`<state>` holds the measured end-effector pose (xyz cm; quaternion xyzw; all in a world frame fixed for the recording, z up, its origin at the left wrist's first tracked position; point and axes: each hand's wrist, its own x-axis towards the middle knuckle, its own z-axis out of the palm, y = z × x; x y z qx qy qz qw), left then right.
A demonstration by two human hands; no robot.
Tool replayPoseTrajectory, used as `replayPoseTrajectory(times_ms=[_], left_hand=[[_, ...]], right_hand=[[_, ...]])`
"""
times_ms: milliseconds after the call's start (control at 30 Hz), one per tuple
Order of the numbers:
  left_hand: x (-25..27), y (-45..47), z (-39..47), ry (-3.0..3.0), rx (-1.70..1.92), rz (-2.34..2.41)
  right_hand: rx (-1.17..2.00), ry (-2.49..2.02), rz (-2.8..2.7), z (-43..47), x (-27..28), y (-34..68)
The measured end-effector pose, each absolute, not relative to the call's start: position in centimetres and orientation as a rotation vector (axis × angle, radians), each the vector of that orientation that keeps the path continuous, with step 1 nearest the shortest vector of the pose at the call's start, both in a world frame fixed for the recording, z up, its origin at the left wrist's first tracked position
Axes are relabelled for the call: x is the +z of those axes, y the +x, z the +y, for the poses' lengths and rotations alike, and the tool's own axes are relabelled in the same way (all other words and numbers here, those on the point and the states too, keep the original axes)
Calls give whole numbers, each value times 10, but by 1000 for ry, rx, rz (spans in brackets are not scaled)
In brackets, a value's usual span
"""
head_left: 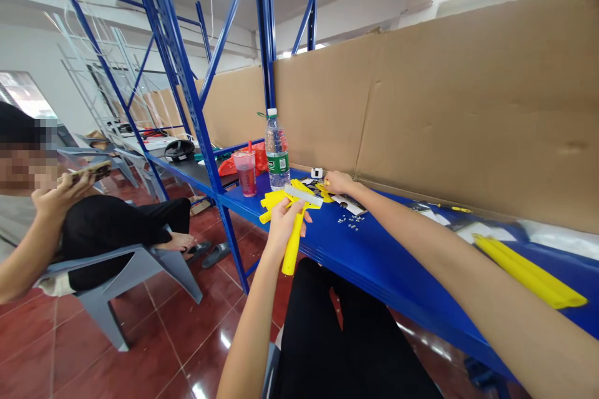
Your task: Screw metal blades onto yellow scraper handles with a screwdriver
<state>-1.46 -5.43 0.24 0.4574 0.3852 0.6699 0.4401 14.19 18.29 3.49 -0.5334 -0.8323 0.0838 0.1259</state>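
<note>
Blue metal racking [187,75] stands over a red tiled floor [154,299]; a tall cardboard sheet [444,106] backs the blue bench [346,255], and a co-worker [116,218] sits on a grey chair off to the left, holding a phone [91,171]. The left hand [283,215] has its fingers closed around a yellow-handled tool [292,249] with a flat metal plate [305,195], held up at the front edge of the bench; more yellow pieces [271,201] show just behind that hand, though whether they belong to the same tool I cannot tell. The right hand [340,182] reaches to the back of the bench, beside yellow parts [324,192]; its fingers are bent, but whether they grip anything is too small to tell. Small metal bits [350,222] lie loose near the right forearm; a low sweep of that arm could scatter them; the bottle [277,153] and the drink cup [246,174] stand near the left hand's work, so a wide swing of the tool might tip one; a slack grip could drop the tool past the edge.
</note>
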Motion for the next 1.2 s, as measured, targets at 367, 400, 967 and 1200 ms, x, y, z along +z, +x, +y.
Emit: replayPoseTrajectory(times_ms=[367,400,967,1200], left_hand=[[-7,22,-48,1128,1511,940],[-8,26,-49,1138,1491,937],[-10,60,-61,1253,1352,1035],[-12,65,-63,1264,1341,1062]], right_hand=[[651,-1203,-1815,111,63,212],[726,-1159,-1773,99,63,223],[1587,-717,-1049,-10,29,259],[1372,-736,-1194,-21,19,252]])
